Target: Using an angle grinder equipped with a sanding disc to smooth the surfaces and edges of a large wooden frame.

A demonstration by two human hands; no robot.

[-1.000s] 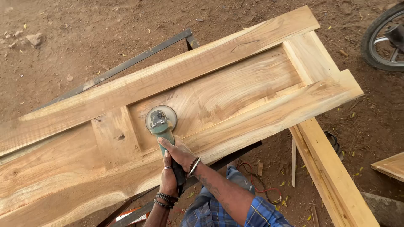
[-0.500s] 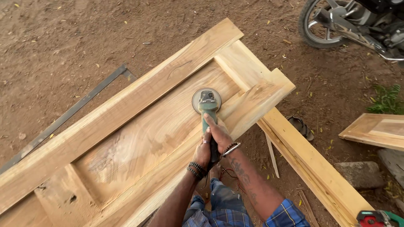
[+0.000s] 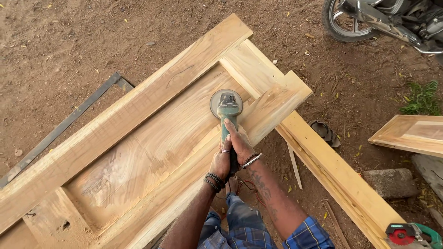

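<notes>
Right hand [image 3: 239, 140]: my grip is wrapped over the green sander [image 3: 226, 110], forward on its body.
Left hand [image 3: 222, 162]: clamped round the handle's rear.
Sander: disc flat on the recessed panel of the wooden door [image 3: 138, 138], near its upper right corner.
Progress: panel looks mostly smooth; pale scuffs lower left probably need more passes.
Nearby: circular saw [image 3: 408, 235], motorcycle wheel [image 3: 344, 20].

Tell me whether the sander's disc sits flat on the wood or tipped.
Flat, it seems: the sander disc rests on the door panel, both hands gripping its handle.
</notes>
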